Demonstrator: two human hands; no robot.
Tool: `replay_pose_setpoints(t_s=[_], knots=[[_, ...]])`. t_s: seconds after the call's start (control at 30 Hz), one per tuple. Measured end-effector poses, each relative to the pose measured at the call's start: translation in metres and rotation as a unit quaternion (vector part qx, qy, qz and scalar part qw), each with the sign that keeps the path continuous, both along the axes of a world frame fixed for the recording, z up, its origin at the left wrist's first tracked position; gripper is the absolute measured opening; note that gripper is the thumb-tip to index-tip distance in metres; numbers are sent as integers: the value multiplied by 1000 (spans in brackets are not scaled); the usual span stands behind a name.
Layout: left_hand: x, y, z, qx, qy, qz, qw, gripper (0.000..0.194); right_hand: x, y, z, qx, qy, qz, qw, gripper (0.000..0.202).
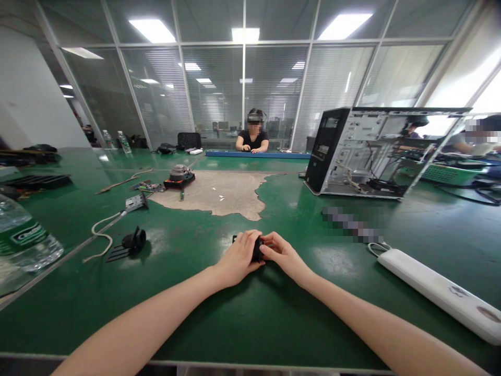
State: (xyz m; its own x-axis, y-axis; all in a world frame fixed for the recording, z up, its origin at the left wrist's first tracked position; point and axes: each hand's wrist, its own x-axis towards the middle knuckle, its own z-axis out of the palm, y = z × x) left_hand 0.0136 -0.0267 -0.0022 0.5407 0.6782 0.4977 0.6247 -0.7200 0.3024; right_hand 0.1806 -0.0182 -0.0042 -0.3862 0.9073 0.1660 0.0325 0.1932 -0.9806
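Note:
Both hands meet over the green table around a small black part (257, 250), most of which my fingers cover. My left hand (239, 257) wraps over it from the left, palm down. From the right, the thumb and fingers of my right hand (282, 257) pinch its edge. A dark corner shows beyond the left fingers; whether it belongs to the same part I cannot tell. To the left lies a black plastic piece (134, 240) with a round body and flat slats. Near it is a metal bracket (135, 202) with a pale cable.
An open computer case (360, 151) stands at the right, behind a white power strip (438, 292). A plastic water bottle (25, 235) is at the left edge. A CPU cooler (179, 176) sits by a torn bare patch (235, 190). Another person (253, 133) sits opposite.

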Motion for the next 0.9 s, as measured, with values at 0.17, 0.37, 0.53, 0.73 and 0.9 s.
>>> replay_pose_setpoints(t_s=[0.17,0.37,0.53,0.73,0.9], knots=[[0,-1,2,-2,3,-4,1000,59,1,-4,2,28,-12,13,999,23],[0,-1,2,-4,3,-5,1000,58,0,-9,6,30,7,16,999,23],[0,0,2,-7,-3,-3,1000,58,-2,-5,5,11,0,-10,1000,25],[0,0,2,-10,-3,-3,1000,58,-1,-10,8,32,-31,-3,999,26],[0,-2,4,-7,1,0,1000,56,-2,-13,9,54,-6,0,999,21]])
